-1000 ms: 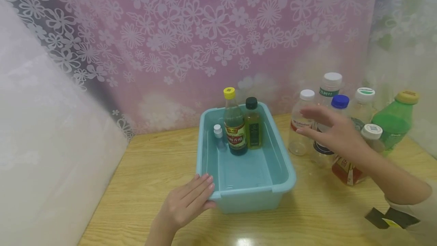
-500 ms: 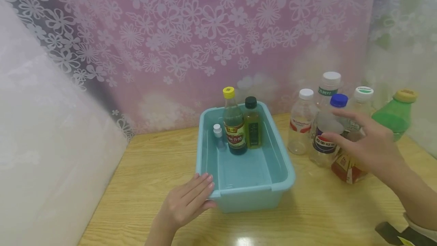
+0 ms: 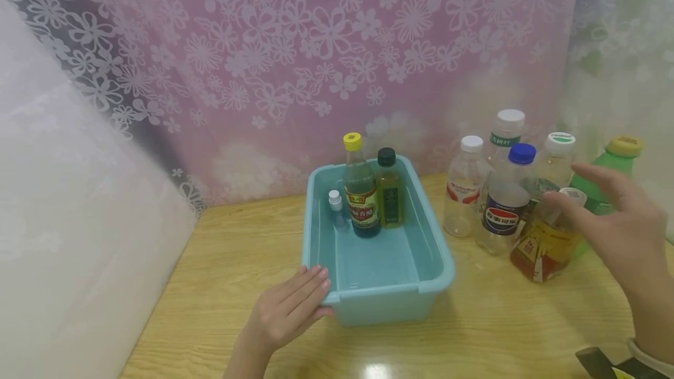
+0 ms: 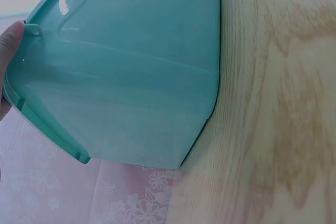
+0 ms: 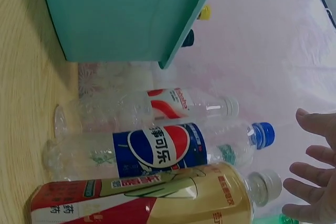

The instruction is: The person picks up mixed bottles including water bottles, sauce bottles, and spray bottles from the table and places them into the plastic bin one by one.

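My left hand holds the near left corner of a light blue plastic basin, fingers over the rim and thumb beneath it. Inside the basin stand a yellow-capped vinegar bottle, a dark-capped bottle of yellow-green liquid and a small white-capped bottle. My right hand hovers with thumb and fingers spread at the white-capped drink bottle, which has a gold and red label and reddish contents low down. Nothing is in its grasp. The thumb overlaps this bottle in the head view.
Right of the basin, a blue-capped Pepsi bottle stands beside a clear bottle with a red-and-white label. Behind are more white-capped bottles and a green bottle with a yellow cap. A patterned pink curtain hangs behind the wooden table.
My right hand has moved rightward, away from the clear and Pepsi bottles to the gold-labelled drink bottle, its fingers staying spread. The left hand and basin hold still.
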The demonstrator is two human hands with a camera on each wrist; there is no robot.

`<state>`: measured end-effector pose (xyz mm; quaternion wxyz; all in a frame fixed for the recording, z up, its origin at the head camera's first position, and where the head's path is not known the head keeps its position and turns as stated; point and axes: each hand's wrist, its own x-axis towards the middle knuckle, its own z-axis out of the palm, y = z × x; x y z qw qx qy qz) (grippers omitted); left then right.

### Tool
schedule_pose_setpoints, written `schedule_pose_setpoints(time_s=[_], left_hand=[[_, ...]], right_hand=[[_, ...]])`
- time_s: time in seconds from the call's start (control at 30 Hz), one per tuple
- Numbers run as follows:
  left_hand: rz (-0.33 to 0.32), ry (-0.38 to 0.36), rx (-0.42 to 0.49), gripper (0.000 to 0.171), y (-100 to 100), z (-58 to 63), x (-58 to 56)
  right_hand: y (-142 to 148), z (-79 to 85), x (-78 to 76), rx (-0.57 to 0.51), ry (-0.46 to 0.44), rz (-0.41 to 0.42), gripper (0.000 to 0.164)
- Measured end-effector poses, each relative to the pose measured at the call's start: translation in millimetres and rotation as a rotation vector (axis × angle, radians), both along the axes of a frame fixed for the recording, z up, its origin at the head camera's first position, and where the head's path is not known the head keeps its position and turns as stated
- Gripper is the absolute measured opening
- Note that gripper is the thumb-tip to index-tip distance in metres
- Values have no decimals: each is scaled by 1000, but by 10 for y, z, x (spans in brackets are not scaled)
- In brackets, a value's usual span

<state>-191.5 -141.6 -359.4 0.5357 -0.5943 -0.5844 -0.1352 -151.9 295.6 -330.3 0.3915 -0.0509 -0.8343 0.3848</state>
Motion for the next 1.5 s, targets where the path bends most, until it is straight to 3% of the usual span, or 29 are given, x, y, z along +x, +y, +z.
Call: schedule_pose_setpoints(time_s=[0.13, 0.3, 0.63, 0.87, 1.1, 1.33, 1.5], left_hand=[[2, -1, 2, 28, 4, 2, 2], [-8, 5, 3, 28, 15, 6, 2], [-9, 14, 20, 26, 25, 8, -5], [-9, 12, 20, 26, 23, 9, 5], [-4, 9, 18, 26, 21, 11, 5], [-3, 1, 20, 25, 16, 0, 5], [-7, 5, 19, 24, 19, 6, -1]], right_hand=[[51, -18, -1, -35, -45, -16, 54], [119, -29, 40, -43, -166, -8, 59], [218, -27, 14, 46, -359, 17, 69], [217, -42, -37, 91, -420, 34, 70], [191, -65, -57, 218, -448, 12, 61], [185, -70, -59, 243, -458, -1, 59], [214, -96, -42, 238, -462, 37, 61]])
